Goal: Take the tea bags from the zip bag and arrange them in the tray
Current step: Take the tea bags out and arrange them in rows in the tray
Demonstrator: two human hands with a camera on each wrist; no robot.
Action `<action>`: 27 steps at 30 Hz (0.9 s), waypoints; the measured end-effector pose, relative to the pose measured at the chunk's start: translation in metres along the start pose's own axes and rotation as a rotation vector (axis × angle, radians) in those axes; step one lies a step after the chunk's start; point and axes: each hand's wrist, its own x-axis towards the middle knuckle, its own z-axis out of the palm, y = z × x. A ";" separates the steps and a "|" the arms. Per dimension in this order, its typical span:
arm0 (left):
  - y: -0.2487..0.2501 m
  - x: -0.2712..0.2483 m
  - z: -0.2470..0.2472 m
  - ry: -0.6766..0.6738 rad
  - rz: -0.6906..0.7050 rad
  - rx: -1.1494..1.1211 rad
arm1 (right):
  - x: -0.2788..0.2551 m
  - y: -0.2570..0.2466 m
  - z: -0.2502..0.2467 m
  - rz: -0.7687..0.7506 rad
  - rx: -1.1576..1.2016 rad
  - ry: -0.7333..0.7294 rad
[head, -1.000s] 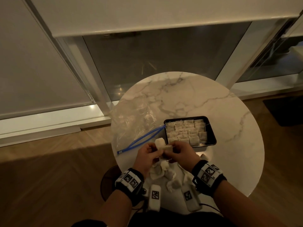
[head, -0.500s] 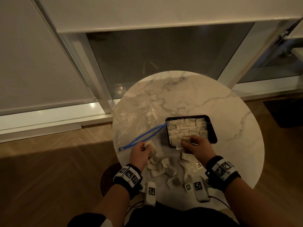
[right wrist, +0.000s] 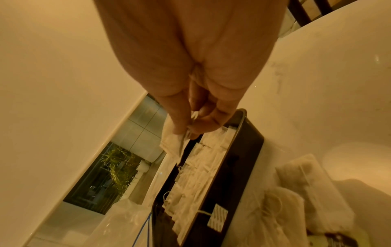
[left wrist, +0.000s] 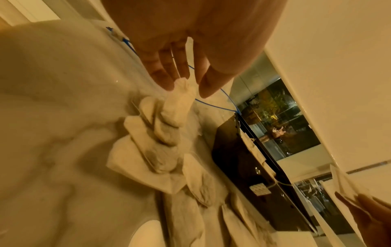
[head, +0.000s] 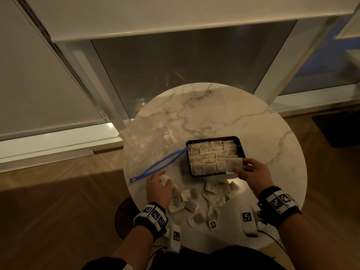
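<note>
The right hand (head: 251, 171), pinching a tea bag (head: 233, 165), had moved to the tray (head: 239, 141) corner; the left hand (head: 158, 187) pinched another, so filling continued.

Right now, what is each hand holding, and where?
Right hand pinches a tea bag by its near edge; left hand pinches another tea bag by its top.

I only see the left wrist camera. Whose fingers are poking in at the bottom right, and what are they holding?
Observer: That is the right hand, pinching one tea bag over the near right corner of the tray.
Operator: Any room left in it?
Observer: Little; rows of tea bags cover nearly all its floor.
Operator: And that blue line?
Observer: The open mouth of the clear zip bag, which hangs over the table at its left edge.
</note>
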 end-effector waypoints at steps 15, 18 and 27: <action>0.037 -0.043 0.079 -0.624 0.223 0.377 | 0.043 -0.008 -0.051 -0.036 -0.102 0.046; 0.029 -0.052 0.098 -0.618 0.198 0.436 | 0.050 -0.008 -0.058 -0.031 -0.095 0.042; 0.026 -0.058 0.118 -0.422 0.279 0.593 | 0.049 0.002 -0.065 -0.007 -0.099 -0.005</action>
